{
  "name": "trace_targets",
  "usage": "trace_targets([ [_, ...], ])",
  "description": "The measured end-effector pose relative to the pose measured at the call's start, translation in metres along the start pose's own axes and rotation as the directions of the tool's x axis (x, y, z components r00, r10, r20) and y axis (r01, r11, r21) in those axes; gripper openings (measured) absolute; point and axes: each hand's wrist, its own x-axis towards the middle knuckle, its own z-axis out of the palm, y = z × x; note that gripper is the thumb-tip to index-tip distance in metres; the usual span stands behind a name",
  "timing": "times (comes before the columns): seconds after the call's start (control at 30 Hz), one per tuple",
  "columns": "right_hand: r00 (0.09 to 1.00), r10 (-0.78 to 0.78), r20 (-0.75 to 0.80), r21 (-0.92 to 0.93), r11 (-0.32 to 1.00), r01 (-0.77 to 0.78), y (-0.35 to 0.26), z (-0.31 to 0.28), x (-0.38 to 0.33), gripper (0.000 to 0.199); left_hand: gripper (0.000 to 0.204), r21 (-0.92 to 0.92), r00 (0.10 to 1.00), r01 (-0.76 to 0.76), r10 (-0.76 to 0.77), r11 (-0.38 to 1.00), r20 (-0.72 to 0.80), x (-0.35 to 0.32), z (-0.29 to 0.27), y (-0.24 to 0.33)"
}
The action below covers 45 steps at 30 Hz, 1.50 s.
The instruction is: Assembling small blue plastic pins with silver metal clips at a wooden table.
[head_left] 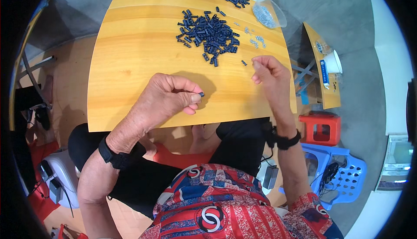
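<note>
Your left hand (167, 98) pinched one small black plastic piece (201, 94) at its fingertips; your right hand (268, 72) curled loosely, its contents unclear, probably needing a metal screw (256, 42) next.

Bright even light, sharp, fisheye-bent edges

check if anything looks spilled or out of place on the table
Nothing looks damaged. The small black parts lie in a loose heap on the table, with a few strays beside it, and small silver bits are scattered near a tipped clear cup. The left hand pinches one black part.
</note>
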Motion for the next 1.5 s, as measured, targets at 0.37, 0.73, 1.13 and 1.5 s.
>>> trace_targets([
  [0.37, 0.887, -0.425, 0.181, -0.481, 0.748, 0.457, 0.041, -0.003, 0.027, 0.008, 0.014, -0.101, 0.999, 0.032, -0.035, 0.994, -0.034, 0.002, -0.003, 0.004],
  [0.73, 0.949, -0.04, 0.314, 0.087, 0.996, 0.013, -0.049, 0.035, -0.028, 0.006, 0.015, -0.144, 0.998, 0.032, -0.04, 0.989, -0.054, 0.0, -0.006, 0.007],
  [1.13, 0.913, -0.206, 0.353, -0.049, 0.97, 0.238, -0.061, 0.063, -0.035, 0.008, 0.016, -0.153, 1.0, -0.018, 0.015, 0.988, -0.021, -0.004, -0.008, 0.006],
  [1.5, 0.896, -0.199, 0.398, -0.109, 0.959, 0.262, -0.06, 0.065, -0.033, 0.006, 0.014, -0.143, 1.0, -0.026, 0.025, 0.989, -0.008, -0.003, -0.006, 0.005],
])
